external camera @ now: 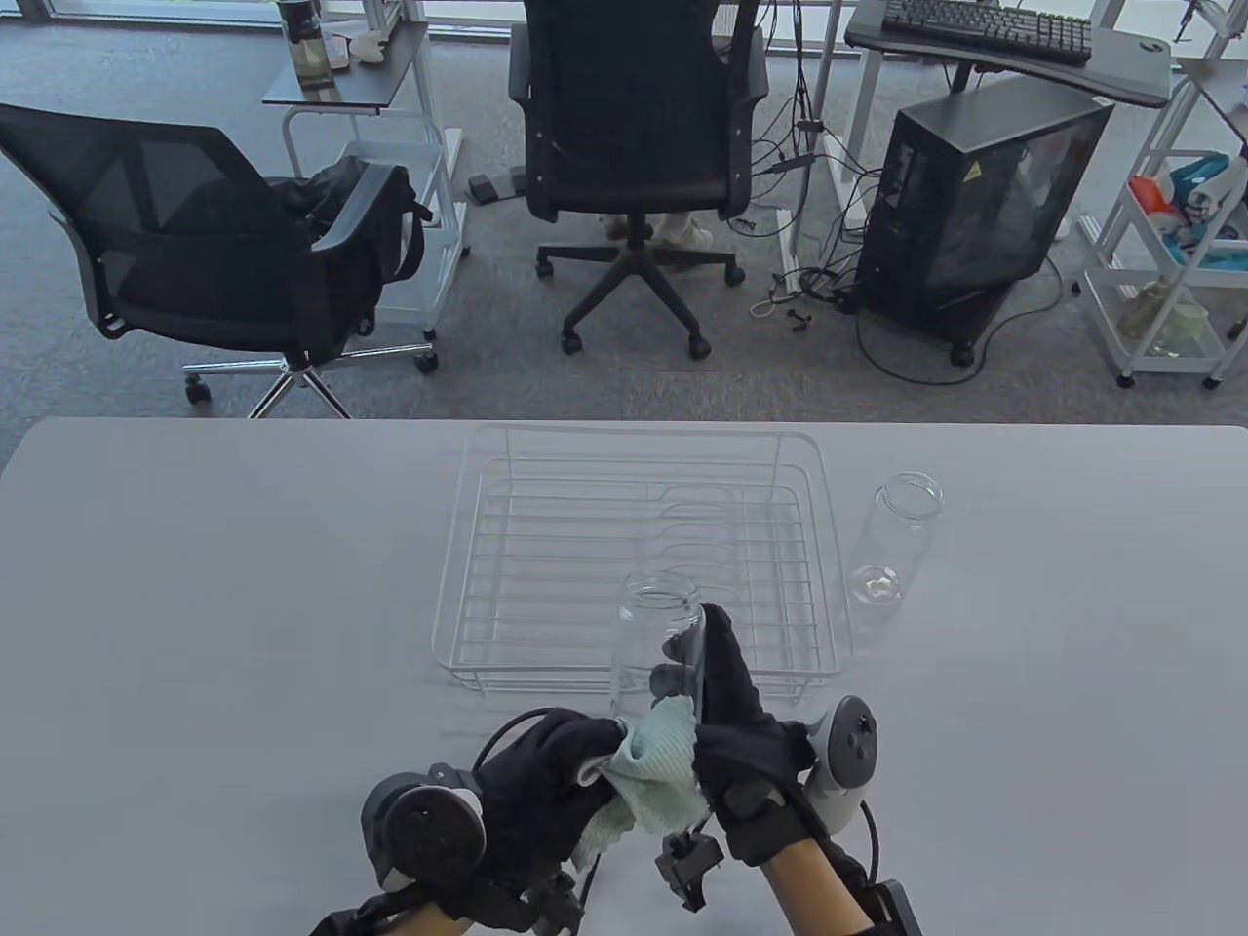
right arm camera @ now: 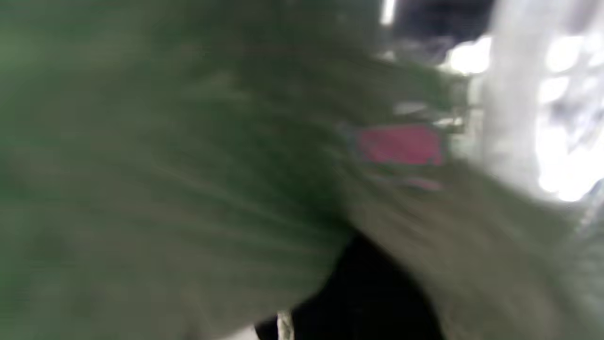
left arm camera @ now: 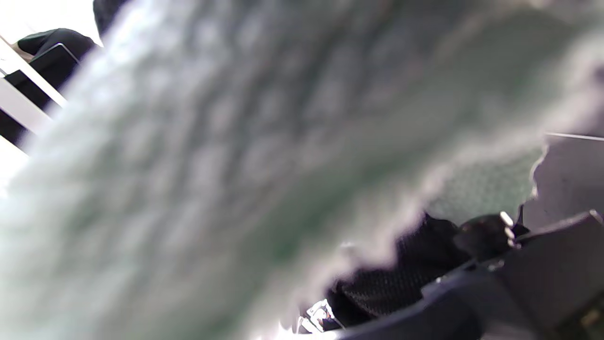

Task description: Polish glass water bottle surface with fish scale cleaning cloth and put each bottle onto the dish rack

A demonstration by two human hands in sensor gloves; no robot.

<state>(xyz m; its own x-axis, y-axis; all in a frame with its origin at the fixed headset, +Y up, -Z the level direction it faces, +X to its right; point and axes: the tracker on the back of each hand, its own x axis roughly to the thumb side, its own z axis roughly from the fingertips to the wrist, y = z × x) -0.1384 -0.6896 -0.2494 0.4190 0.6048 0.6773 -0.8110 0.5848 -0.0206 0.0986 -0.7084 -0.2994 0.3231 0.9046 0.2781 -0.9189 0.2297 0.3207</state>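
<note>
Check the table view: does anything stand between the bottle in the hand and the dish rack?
Nothing visible does. The right hand grips the bottle at the dish rack's near edge, and no bottle lies in the rack.

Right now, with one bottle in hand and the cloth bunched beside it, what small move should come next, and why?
Probably wiping the cloth up the side of the held bottle. The right hand grips that bottle upright just in front of the dish rack, the left hand holds the cloth low beside it, and the rack has no bottle in it.
</note>
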